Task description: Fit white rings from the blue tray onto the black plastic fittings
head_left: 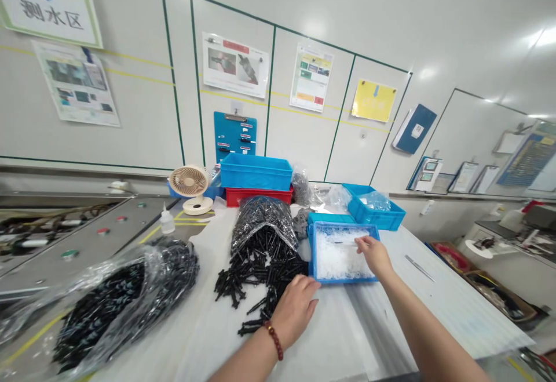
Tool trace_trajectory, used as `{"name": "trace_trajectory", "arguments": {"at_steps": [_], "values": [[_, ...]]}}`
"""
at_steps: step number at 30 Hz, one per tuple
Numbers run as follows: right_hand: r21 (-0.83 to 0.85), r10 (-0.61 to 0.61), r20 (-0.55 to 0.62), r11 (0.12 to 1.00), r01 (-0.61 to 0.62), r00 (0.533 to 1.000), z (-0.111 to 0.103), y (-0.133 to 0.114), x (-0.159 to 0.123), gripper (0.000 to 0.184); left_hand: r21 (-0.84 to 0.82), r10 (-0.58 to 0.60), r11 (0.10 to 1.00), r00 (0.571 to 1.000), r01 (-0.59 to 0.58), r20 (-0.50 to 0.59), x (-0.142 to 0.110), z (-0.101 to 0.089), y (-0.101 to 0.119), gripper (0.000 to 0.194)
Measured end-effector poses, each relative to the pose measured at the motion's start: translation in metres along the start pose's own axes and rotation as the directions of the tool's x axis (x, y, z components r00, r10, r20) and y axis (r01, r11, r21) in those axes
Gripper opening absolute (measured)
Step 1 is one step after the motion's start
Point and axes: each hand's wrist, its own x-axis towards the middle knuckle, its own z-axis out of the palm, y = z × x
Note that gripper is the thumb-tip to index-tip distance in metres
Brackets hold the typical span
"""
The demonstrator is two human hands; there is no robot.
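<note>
My right hand [372, 255] is over a blue bin [346, 281] filled with small clear-white pieces [336, 263]. Its fingers pinch a thin pointed tool that looks like tweezers [344, 242], the tip reaching left over the pieces. My left hand [296, 308], with a beaded bracelet at the wrist, rests at the right edge of a heap of black slim plastic parts [264, 263]. Its fingers are stretched out and lightly bent near the bin's lower left corner, the thumb apart. I see nothing held in it. The black parts spill from a clear bag [260, 214].
Another pair of tweezers [420, 268] lies on the white-covered table at right. At left are a bag of black parts [130, 301], a small bottle [167, 219] and a fan [190, 182]. Blue bins [256, 170], [377, 214] and a red bin [259, 196] stand behind.
</note>
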Motion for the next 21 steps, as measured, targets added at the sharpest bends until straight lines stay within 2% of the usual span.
{"name": "trace_trajectory", "arguments": {"at_steps": [3,6,14,21], "values": [[0.033,-0.018,0.034,0.999,0.017,0.999,0.020,-0.004,-0.002,0.024,0.006,0.013,1.000,1.000,-0.012,-0.009,0.000,0.001,-0.002,0.032],[0.081,-0.027,0.024,0.996,0.025,0.999,0.026,-0.007,-0.002,0.029,0.003,0.016,1.000,1.000,-0.016,-0.027,-0.001,0.000,-0.004,0.032],[0.195,-0.035,-0.034,0.980,0.041,0.999,-0.009,0.002,-0.007,0.043,-0.021,0.021,1.000,0.998,-0.022,-0.055,0.001,0.001,-0.004,0.032],[0.243,-0.021,-0.125,0.969,0.051,0.992,-0.017,0.004,-0.022,0.047,-0.082,-0.025,0.997,0.989,0.013,-0.147,0.003,-0.004,-0.007,0.031]]}}
